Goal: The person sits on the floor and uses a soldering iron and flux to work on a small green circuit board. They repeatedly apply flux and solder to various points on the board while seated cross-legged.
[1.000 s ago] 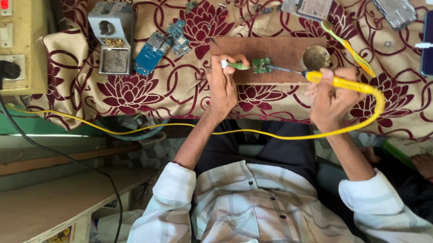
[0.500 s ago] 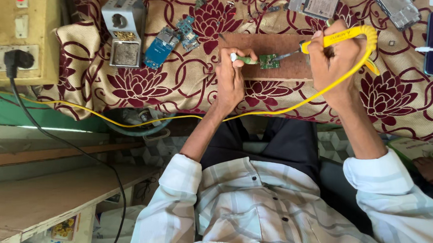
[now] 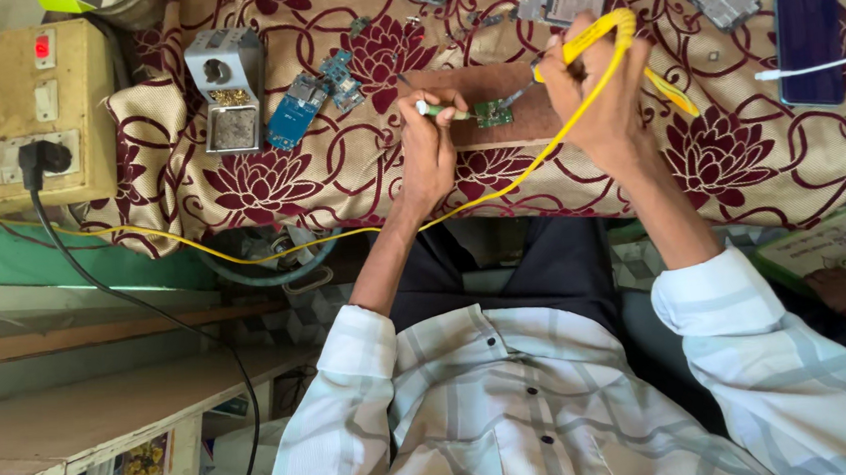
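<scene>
since the earlier frames our right hand (image 3: 602, 99) has lifted the yellow soldering iron (image 3: 587, 40) from low near the table edge up to the wooden board (image 3: 533, 123), and its yellow cord (image 3: 345, 234) now swings down from the handle along the edge of the cloth. our left hand (image 3: 429, 149) has stayed on the board.

from the head view, our left hand's fingers are pinched together on a thin green-handled tool (image 3: 440, 112), whose tip touches the small green circuit board (image 3: 494, 114). that circuit board lies on the wooden board, between our two hands. our right hand's fingers are wrapped tight around the soldering iron's handle, and its metal tip points down-left to just beside the circuit board; we cannot tell whether it touches.

left of the board, on the floral cloth (image 3: 273, 178), lie blue circuit boards (image 3: 300, 118) and a grey metal box (image 3: 229, 98). a beige switchboard (image 3: 14, 116) with a black plug stands at the far left.
</scene>
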